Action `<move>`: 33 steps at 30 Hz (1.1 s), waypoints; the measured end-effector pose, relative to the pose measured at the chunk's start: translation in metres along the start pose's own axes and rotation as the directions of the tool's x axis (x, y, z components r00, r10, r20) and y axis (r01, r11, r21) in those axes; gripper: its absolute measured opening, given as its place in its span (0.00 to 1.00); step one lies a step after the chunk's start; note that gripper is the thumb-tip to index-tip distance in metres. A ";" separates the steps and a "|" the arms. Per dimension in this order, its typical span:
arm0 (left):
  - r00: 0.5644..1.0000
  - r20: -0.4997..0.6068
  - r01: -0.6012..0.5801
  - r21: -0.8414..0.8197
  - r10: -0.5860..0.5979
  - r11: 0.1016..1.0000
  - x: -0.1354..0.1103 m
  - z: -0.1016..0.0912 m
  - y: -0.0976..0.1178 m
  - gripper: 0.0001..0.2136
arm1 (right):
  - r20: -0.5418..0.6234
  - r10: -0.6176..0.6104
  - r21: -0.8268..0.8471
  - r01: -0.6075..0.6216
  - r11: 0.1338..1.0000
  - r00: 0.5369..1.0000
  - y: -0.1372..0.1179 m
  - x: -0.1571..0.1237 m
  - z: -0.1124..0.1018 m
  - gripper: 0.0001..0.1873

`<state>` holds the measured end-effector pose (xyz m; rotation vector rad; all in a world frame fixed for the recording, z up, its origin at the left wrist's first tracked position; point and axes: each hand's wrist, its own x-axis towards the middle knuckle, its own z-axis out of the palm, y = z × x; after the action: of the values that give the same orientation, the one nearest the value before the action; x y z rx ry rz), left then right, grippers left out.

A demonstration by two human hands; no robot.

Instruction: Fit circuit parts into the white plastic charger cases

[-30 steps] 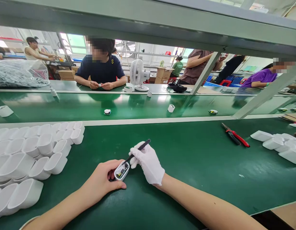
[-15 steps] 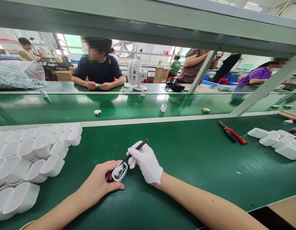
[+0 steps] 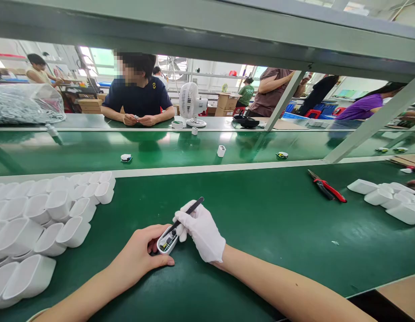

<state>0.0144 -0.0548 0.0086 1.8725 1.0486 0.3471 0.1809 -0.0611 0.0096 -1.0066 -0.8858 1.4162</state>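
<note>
My left hand [image 3: 150, 250], bare, grips a small white oval plastic housing [image 3: 174, 245] between thumb and fingers just above the green table. Inside the housing sits a circuit board [image 3: 166, 242] with dark, white and yellow parts. In a white glove, my right hand [image 3: 198, 230] is closed on black tweezers [image 3: 190, 211]. Their tips reach into the housing's open top, at its upper edge; the exact contact point is too small to tell. The tweezers slant up and to the right.
Rows of white housings [image 3: 73, 231] stand at left, more white housings [image 3: 378, 196] at right. Red-black pliers [image 3: 328, 188] lie at the right rear. A green conveyor belt [image 3: 173, 154] carries circuit boards and a white housing [image 3: 221, 151]. A co-worker [image 3: 136, 98] sits across.
My right hand and the tweezers have shifted slightly left and down, the tips deeper over the housing. Parts on the belt have moved left. My left hand stays put.
</note>
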 end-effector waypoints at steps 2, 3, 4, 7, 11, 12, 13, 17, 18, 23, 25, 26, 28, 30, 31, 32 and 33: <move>1.000 0.013 0.004 0.009 -0.004 1.000 0.000 0.000 -0.001 0.19 | 0.026 0.023 -0.018 -0.023 1.000 0.999 -0.002 0.000 0.001 0.12; 1.000 0.014 0.003 0.012 -0.003 1.000 0.000 0.000 -0.001 0.19 | 0.034 0.033 -0.030 -0.032 0.999 0.999 -0.004 -0.001 0.001 0.12; 1.000 0.014 0.000 0.013 0.000 1.000 0.000 0.000 0.000 0.20 | 0.037 0.038 -0.042 -0.036 0.998 0.999 -0.006 -0.001 0.001 0.12; 1.000 -0.007 -0.015 0.011 0.015 1.000 -0.001 0.000 0.002 0.18 | 0.023 0.024 -0.046 -0.023 0.999 0.999 -0.009 -0.001 0.002 0.11; 1.000 -0.025 -0.013 0.025 0.013 1.000 -0.002 0.001 0.004 0.16 | 0.015 0.007 -0.026 -0.007 1.000 1.000 -0.008 -0.001 0.003 0.12; 1.000 -0.026 -0.012 0.029 0.013 1.000 -0.001 0.001 0.004 0.16 | 0.021 0.009 -0.032 -0.008 0.999 1.000 -0.007 0.000 0.002 0.12; 1.000 -0.022 -0.013 0.029 0.014 0.999 -0.001 0.001 0.003 0.17 | 0.027 0.010 -0.041 -0.009 0.999 1.000 -0.006 0.001 0.002 0.12; 1.000 0.009 0.000 0.016 0.000 1.000 0.001 0.000 -0.003 0.19 | -0.007 -0.032 -0.013 0.032 0.999 0.999 -0.008 0.007 -0.007 0.13; 1.000 0.015 0.007 0.010 -0.007 1.000 0.002 0.000 -0.004 0.20 | -0.051 -0.067 0.012 0.068 0.998 0.996 -0.010 0.008 -0.010 0.13; 1.000 -0.014 -0.009 -0.013 0.009 1.000 -0.001 0.004 -0.004 0.19 | -0.148 -0.352 -0.180 0.324 0.929 0.924 -0.021 0.004 -0.023 0.07; 0.999 -0.037 -0.041 -0.007 0.041 0.999 0.001 0.006 -0.004 0.17 | 0.004 -0.439 -0.350 0.412 0.841 0.899 -0.020 -0.002 -0.025 0.06; 0.997 -0.055 -0.057 -0.005 0.056 0.998 0.002 0.006 -0.003 0.16 | 0.118 -0.451 -0.421 0.456 0.784 0.885 -0.017 -0.005 -0.025 0.07; 0.989 -0.113 -0.096 -0.007 0.094 0.995 0.006 0.007 -0.003 0.13 | 0.354 -0.399 -0.502 0.532 0.682 0.846 -0.009 -0.010 -0.023 0.07; 0.981 -0.164 -0.100 0.006 0.099 0.995 0.008 0.006 -0.004 0.09 | 0.514 -0.315 -0.519 0.581 0.627 0.798 0.000 -0.011 -0.019 0.08; 0.982 -0.171 -0.082 0.022 0.085 0.996 0.007 0.006 -0.005 0.07 | 0.555 -0.284 -0.519 0.592 0.617 0.782 0.004 -0.010 -0.018 0.08; 0.984 -0.172 -0.046 0.045 0.053 0.998 0.005 0.005 -0.005 0.06 | 0.572 -0.266 -0.521 0.594 0.613 0.776 0.007 -0.009 -0.017 0.08; 0.984 -0.179 0.008 0.077 0.006 0.997 0.002 0.003 -0.004 0.08 | 0.570 -0.268 -0.527 0.596 0.606 0.777 0.009 -0.007 -0.017 0.07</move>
<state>0.0154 -0.0544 0.0029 1.9372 1.1986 0.4877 0.1933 -0.0691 -0.0040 -0.8858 -1.9745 0.8598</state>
